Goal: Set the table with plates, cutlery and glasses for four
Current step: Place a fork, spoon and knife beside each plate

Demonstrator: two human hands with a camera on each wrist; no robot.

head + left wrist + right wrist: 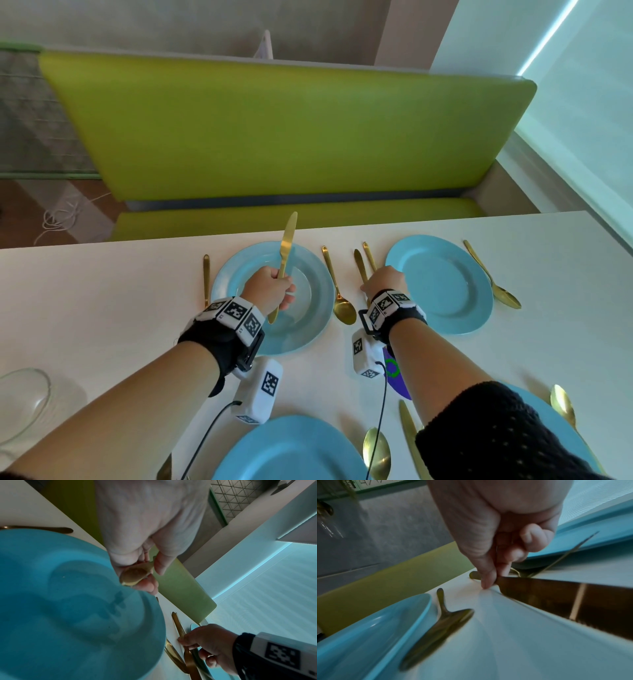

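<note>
My left hand (284, 291) grips a gold knife (287, 246) by its handle and holds it upright, blade pointing away, above the far-left blue plate (239, 274). The left wrist view shows the handle end (133, 577) in my curled fingers over that plate (68, 601). My right hand (368, 286) pinches a second gold knife (359, 263) that lies on the table beside a fork (370, 255), left of the far-right blue plate (442, 284). In the right wrist view my fingertips (488, 582) pinch that knife (556, 601) at its neck.
A gold spoon (339, 291) lies between the far plates, another spoon (493, 277) right of the right plate, a fork (206, 277) left of the left one. Two near plates (291, 448) (548, 421) have cutlery beside them. A glass (20, 404) stands near left. A green bench (274, 130) runs behind the table.
</note>
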